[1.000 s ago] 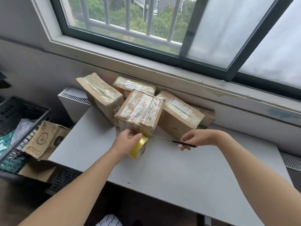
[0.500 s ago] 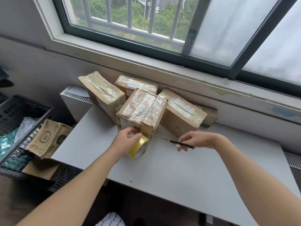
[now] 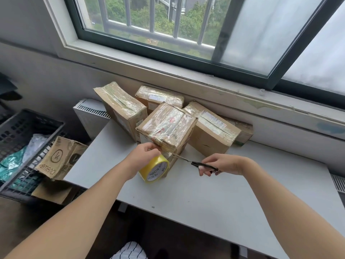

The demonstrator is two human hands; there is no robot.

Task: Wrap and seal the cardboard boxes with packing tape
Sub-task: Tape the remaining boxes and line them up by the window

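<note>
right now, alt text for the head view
A left hand holds a yellow roll of packing tape beside a tape-wrapped brown cardboard box while the right hand points black-handled scissors at it. More taped boxes stand behind on the grey table.

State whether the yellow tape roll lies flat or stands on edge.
On edge: the tape roll sets its rim on the table, its printed core faces the camera, and the left hand grips it from above.
</note>
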